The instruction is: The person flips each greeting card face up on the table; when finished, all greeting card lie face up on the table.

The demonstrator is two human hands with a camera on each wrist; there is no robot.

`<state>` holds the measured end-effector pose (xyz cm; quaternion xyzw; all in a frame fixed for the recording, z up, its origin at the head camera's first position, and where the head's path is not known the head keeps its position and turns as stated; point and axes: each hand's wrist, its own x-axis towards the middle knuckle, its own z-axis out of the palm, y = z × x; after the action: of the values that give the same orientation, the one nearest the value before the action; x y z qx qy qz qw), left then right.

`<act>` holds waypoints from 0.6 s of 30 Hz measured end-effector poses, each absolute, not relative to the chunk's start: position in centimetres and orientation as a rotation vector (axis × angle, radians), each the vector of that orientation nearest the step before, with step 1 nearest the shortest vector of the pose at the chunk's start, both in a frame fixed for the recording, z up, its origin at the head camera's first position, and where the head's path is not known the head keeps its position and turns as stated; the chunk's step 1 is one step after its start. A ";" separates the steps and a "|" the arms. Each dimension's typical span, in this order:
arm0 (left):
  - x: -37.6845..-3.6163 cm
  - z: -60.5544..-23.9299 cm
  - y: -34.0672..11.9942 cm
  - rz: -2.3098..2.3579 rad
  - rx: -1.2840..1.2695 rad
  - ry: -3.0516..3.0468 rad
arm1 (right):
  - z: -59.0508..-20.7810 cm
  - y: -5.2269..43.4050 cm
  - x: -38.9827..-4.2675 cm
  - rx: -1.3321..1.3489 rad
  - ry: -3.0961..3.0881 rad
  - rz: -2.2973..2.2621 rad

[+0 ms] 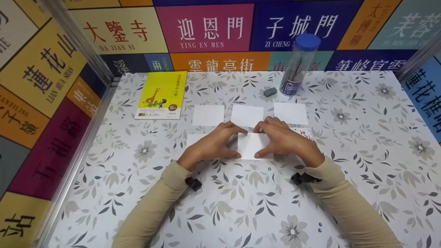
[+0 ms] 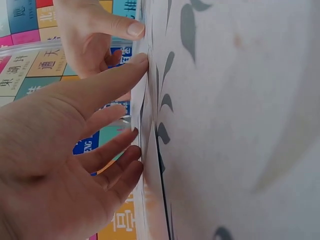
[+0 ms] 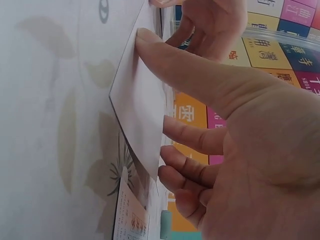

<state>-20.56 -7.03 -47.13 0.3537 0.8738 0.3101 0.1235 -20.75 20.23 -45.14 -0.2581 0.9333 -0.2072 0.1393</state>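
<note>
A white card (image 1: 251, 146) lies at the middle of the floral table (image 1: 241, 206), held between both hands. My left hand (image 1: 220, 144) grips its left end, thumb on the near edge and fingers on the far edge. My right hand (image 1: 282, 141) grips the right end the same way. In the right wrist view the card (image 3: 140, 110) stands slightly off the table, with the thumb of my right hand (image 3: 240, 125) on its edge and the fingers curled behind it. My left hand (image 2: 75, 150) shows its fingertips against the card's edge.
Three white cards (image 1: 208, 115) (image 1: 247, 115) (image 1: 291, 113) lie in a row just beyond the hands. Another white card (image 1: 193, 139) sits under the left hand, a patterned card (image 1: 305, 132) under the right. A yellow book (image 1: 162, 94), a grey eraser (image 1: 270, 91) and a blue-capped tube (image 1: 298, 65) stand farther back.
</note>
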 end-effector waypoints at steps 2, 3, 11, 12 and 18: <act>-20.7 -47.1 -7.0 0.938 1.052 2.547 | -45.0 20.1 -20.6 -0.758 2.722 -0.580; -20.8 -47.1 -7.0 0.953 1.063 2.548 | -44.9 20.0 -20.6 -0.764 2.737 -0.572; -21.4 -46.9 -6.9 1.291 1.051 2.441 | -44.6 19.2 -20.5 -0.759 2.752 -0.607; -21.4 -46.8 -6.9 1.374 1.029 2.405 | -44.5 19.1 -20.6 -0.770 2.745 -0.649; -21.6 -46.2 -6.9 1.813 0.785 2.128 | -44.1 19.1 -20.9 -0.898 2.680 -1.030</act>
<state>-21.58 -6.93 -46.20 0.2685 0.7276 0.6200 0.1186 -20.90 19.09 -44.07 -0.2978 0.8889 -0.3418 0.0668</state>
